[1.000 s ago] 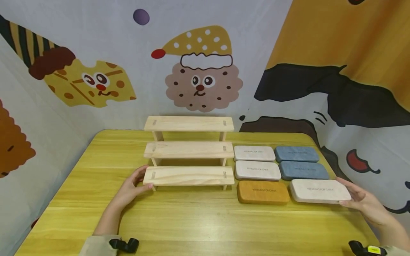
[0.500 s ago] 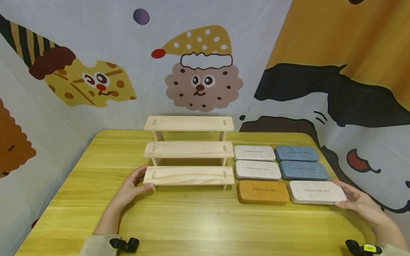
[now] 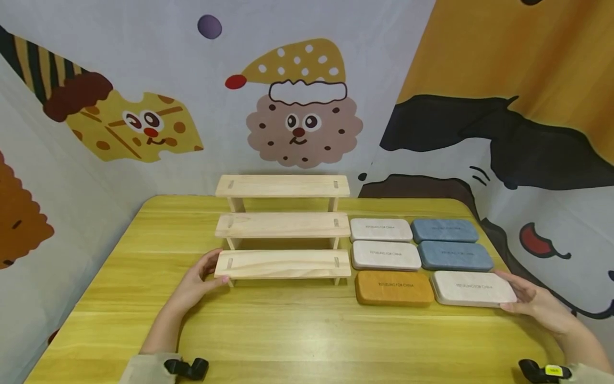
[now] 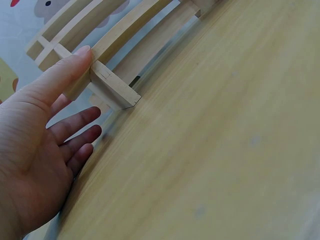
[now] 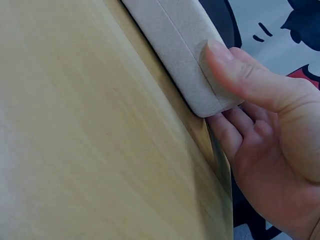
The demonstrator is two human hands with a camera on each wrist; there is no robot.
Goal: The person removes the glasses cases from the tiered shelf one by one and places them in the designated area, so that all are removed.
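A three-tier wooden display stand (image 3: 283,264) of pale boards stands at the middle of the table. My left hand (image 3: 199,280) grips the left end of its lowest board, thumb at the front corner. In the left wrist view the thumb (image 4: 75,62) presses the board's end while the other fingers spread behind it. At the right, my right hand (image 3: 539,304) holds the right end of a white glasses case (image 3: 472,288) between thumb and fingers. In the right wrist view its seamed side (image 5: 180,55) shows, the thumb lying along the seam. The case sits low, beside an orange glasses case (image 3: 394,288).
Behind the front pair lie two more white cases (image 3: 385,255) and two blue cases (image 3: 454,256), in rows right of the stand. The wooden table (image 3: 297,336) ends at a cartoon-printed cloth (image 3: 168,64) at the back and sides.
My right hand has brought the white glasses case slightly left and down, closer to the orange one. The left hand keeps its hold on the stand.
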